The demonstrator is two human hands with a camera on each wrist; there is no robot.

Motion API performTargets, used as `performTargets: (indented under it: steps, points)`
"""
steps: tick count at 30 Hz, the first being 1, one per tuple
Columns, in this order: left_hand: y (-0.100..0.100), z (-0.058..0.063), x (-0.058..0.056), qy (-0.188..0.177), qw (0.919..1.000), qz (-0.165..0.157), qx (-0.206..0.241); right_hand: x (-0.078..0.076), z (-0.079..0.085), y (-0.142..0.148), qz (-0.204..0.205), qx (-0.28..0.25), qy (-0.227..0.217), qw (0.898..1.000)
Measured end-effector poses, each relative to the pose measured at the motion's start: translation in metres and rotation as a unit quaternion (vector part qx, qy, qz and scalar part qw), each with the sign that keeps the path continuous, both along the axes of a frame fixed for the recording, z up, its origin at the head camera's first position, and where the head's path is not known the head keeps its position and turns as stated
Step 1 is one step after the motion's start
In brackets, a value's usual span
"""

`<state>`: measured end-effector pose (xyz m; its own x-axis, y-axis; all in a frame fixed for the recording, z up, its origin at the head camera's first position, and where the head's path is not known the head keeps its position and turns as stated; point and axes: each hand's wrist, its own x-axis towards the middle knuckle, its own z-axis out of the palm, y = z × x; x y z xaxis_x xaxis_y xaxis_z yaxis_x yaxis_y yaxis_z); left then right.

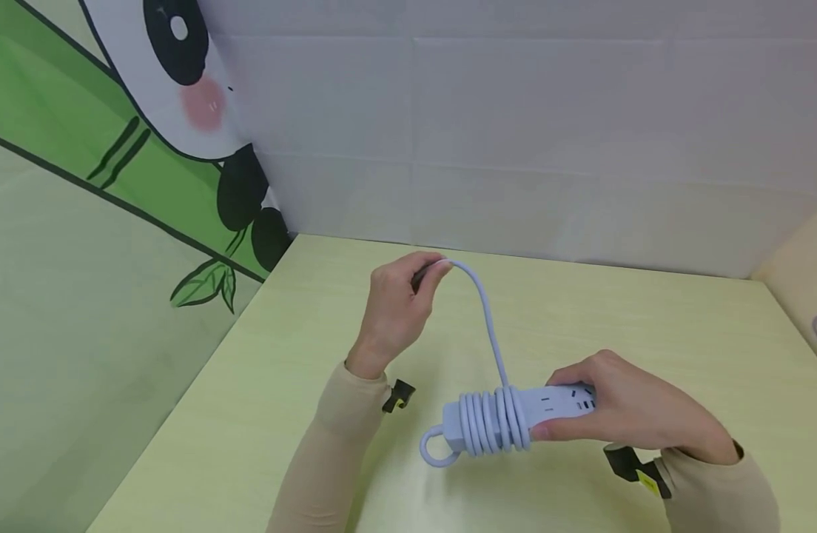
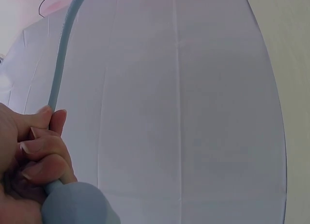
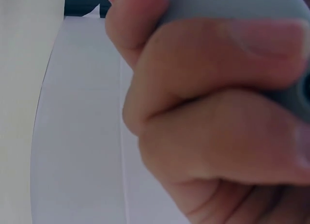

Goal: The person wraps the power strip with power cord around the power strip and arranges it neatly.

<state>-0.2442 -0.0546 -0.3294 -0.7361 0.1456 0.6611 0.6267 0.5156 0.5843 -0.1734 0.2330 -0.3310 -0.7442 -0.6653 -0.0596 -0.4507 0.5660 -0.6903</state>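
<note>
A white power strip [image 1: 555, 402] is held above the table by my right hand [image 1: 638, 407], whose thumb and fingers grip its right end. Its white cord [image 1: 491, 422] is wound in several turns around the strip's left part, with a small loop sticking out at the left end. From the coils a free length of cord rises to my left hand [image 1: 398, 300], which pinches it higher up and farther back. In the left wrist view the curled fingers [image 2: 46, 149] close round the cord, and a rounded, thicker end piece [image 2: 77, 204] shows below them. Fingers wrap the strip in the right wrist view.
Below both hands lies a pale yellow tabletop [image 1: 302, 311]. A light grey-white sheet [image 1: 515, 141] hangs behind it, and a green cartoon-printed sheet [image 1: 75, 244] is on the left. Dark clips [image 1: 398, 396] sit at the sleeve cuffs.
</note>
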Motion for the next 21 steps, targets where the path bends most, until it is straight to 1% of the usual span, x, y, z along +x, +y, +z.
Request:
performTargets:
  steps: [6, 16, 21]
  points:
    - [0.008, -0.002, -0.001, 0.013, 0.9999, 0.001, -0.005, -0.01, -0.008, 0.007, 0.005, 0.004, 0.011, 1.0]
    - [0.036, 0.003, -0.016, 0.045, 0.9986, 0.027, -0.005, -0.052, -0.009, 0.035, 0.035, 0.008, 0.009, 0.999]
    - [0.052, 0.005, -0.022, 0.064, 0.9973, 0.037, -0.005, -0.073, -0.01, 0.048, 0.041, 0.012, 0.018, 0.999]
